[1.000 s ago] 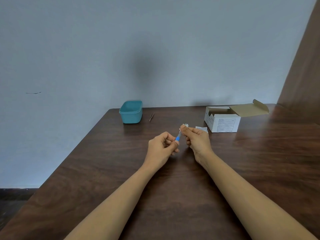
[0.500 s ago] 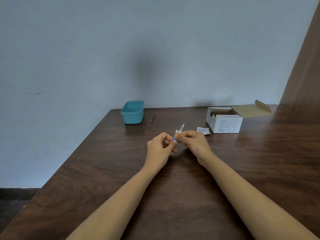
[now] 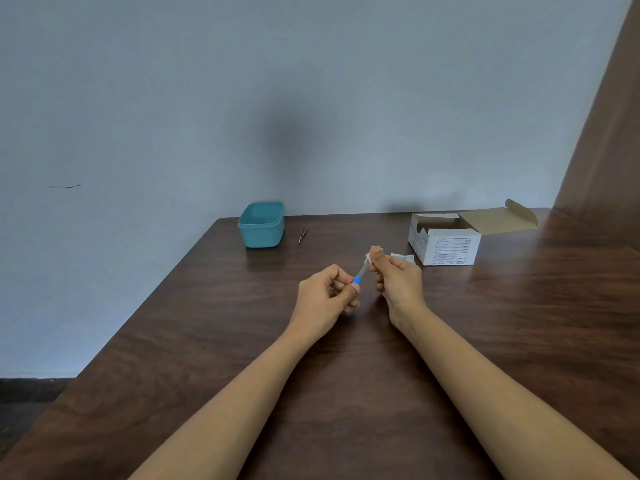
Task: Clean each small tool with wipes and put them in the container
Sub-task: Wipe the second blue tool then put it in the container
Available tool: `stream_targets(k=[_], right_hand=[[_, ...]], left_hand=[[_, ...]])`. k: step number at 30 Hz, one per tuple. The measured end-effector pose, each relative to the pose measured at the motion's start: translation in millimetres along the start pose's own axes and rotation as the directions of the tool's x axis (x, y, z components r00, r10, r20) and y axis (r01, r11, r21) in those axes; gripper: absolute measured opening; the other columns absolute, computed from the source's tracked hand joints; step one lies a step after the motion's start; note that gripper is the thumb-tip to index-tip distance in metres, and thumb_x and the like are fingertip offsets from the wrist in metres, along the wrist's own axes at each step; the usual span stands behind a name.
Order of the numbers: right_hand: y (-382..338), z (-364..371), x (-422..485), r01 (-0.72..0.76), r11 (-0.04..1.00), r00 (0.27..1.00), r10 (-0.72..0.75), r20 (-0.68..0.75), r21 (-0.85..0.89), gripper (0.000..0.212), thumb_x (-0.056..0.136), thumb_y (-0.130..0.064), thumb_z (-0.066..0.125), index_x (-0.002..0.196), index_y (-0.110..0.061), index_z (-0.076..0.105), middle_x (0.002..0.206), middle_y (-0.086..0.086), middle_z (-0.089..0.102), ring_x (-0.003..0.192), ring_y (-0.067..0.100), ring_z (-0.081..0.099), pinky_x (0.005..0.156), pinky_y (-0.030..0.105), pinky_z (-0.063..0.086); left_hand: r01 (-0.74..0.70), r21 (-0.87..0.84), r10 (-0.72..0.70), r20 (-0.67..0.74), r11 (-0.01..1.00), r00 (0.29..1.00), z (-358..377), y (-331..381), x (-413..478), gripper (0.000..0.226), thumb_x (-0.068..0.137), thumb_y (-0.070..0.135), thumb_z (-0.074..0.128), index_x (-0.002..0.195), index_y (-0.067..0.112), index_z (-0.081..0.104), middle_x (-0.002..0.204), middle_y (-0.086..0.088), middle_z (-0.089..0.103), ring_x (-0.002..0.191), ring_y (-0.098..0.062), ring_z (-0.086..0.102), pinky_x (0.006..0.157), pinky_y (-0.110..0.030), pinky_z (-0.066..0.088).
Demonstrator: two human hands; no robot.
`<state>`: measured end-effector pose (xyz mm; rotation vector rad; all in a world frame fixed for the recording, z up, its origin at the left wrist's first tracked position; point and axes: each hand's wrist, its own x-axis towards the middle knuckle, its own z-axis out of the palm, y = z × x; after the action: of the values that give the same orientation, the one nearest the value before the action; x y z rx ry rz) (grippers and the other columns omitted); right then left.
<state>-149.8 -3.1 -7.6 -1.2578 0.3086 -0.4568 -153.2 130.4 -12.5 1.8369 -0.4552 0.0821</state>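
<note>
Your left hand (image 3: 323,299) is mid-counter, fingers (image 3: 338,271) curled, thumb and forefinger pinching the lower end of a small tool (image 3: 360,274) right at its blue band. The tool's grey shaft runs up and to the right from that pinch, tilted, not upright. Your right hand (image 3: 398,282) sits just beside the left, apart from it, its fingers closed on a white wipe (image 3: 369,258) that is wrapped over the tool's upper end; the tip is hidden under the wipe. So the tool is held between both hands, above the dark wood counter (image 3: 346,393), roughly centre. Can't tell whether either wrist touches the counter. The teal container (image 3: 261,225) is at the rear left of the counter, close to the wall (image 3: 311,81), open-topped; contents not visible from this angle. It's well apart from the tool. Tweezers (image 3: 303,233) lie flat just right of the container, not touching it. A white cardboard box (image 3: 446,245) is at rear right, lid flap folded back and open. A small white sachet (image 3: 403,258) lies on the counter just beside the box's front left corner, behind your right hand; print on it is too small to read
</note>
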Motion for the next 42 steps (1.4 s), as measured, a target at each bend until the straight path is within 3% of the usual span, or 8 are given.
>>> stream_targets(k=[6,12,15,19,23,27,33,42], right_hand=[[1,-4,1,0.036,0.991,0.990,-0.017,0.140,-0.130,0.020,0.085,-0.030,0.069,0.075,-0.012,0.071,0.065,-0.001,0.061,0.057,0.007,0.043,0.056,0.022,0.038],[5,-1,-3,0.205,0.902,0.949,-0.088,0.302,-0.380,0.022,0.082,-0.029,0.072,0.065,-0.015,0.070,0.062,-0.003,0.063,0.051,-0.003,0.048,0.060,0.018,0.039],[2,-1,-5,0.142,0.949,0.967,-0.072,0.245,-0.281,0.019,0.082,-0.026,0.072,0.069,-0.013,0.070,0.064,-0.002,0.064,0.052,-0.005,0.052,0.061,0.014,0.040],[1,1,-5,0.049,0.991,0.995,-0.038,0.087,-0.124,0.019,0.083,-0.028,0.072,0.072,-0.012,0.072,0.065,-0.003,0.064,0.056,0.003,0.047,0.063,0.021,0.039],[1,1,-2,-0.003,1.000,1.000,0.003,-0.003,-0.027,0.019,0.082,-0.028,0.073,0.073,-0.012,0.071,0.064,0.000,0.058,0.055,0.008,0.038,0.054,0.020,0.036],[-2,-4,4,-0.069,0.990,0.995,0.076,-0.057,0.124,0.017,0.082,-0.026,0.073,0.080,-0.009,0.070,0.066,-0.001,0.063,0.053,0.006,0.041,0.048,0.018,0.036],[-8,-10,9,-0.184,0.954,0.982,0.172,0.073,0.235,0.012,0.082,-0.020,0.073,0.083,-0.009,0.068,0.075,0.003,0.070,0.055,0.004,0.047,0.052,0.016,0.040],[-3,-10,7,-0.081,0.995,0.943,0.097,0.317,-0.064,0.010,0.086,-0.020,0.067,0.085,-0.014,0.075,0.081,0.000,0.073,0.062,0.005,0.048,0.059,0.017,0.042]], left_hand=[[0.013,0.000,-0.013,-0.043,1.000,0.999,-2,-1,-2,0.007,0.089,0.009,0.066,0.089,0.002,0.064,0.078,-0.011,0.070,0.063,-0.009,0.068,0.060,-0.020,0.056],[0.029,-0.003,-0.029,-0.103,1.000,0.994,-3,-4,0,0.005,0.089,0.009,0.065,0.085,0.007,0.065,0.070,-0.005,0.068,0.063,-0.013,0.069,0.061,-0.022,0.057],[0.028,-0.004,-0.028,-0.076,1.000,0.997,-3,-3,0,0.006,0.089,0.010,0.065,0.088,0.004,0.065,0.071,-0.005,0.068,0.063,-0.008,0.068,0.060,-0.020,0.056],[0.026,-0.004,-0.026,-0.023,1.000,0.999,-2,1,0,0.008,0.090,0.008,0.065,0.092,0.001,0.063,0.076,-0.007,0.069,0.063,-0.005,0.068,0.058,-0.016,0.054],[0.024,-0.007,-0.024,0.003,1.000,1.000,-2,2,-1,0.007,0.089,0.009,0.066,0.090,0.003,0.063,0.077,-0.007,0.069,0.063,-0.006,0.068,0.058,-0.016,0.053],[0.029,0.028,-0.030,0.021,0.999,0.999,-2,1,0,0.007,0.088,0.011,0.067,0.090,0.005,0.064,0.076,-0.007,0.070,0.062,-0.005,0.067,0.060,-0.016,0.054],[0.033,-0.060,-0.038,-0.083,0.998,0.996,-3,1,0,0.006,0.089,0.012,0.066,0.093,0.007,0.067,0.078,-0.009,0.070,0.063,-0.005,0.067,0.058,-0.015,0.053],[0.020,-0.221,-0.058,-0.166,0.975,0.984,-6,0,1,0.011,0.088,0.015,0.067,0.098,0.012,0.068,0.082,-0.006,0.072,0.070,-0.005,0.068,0.062,-0.015,0.053]])
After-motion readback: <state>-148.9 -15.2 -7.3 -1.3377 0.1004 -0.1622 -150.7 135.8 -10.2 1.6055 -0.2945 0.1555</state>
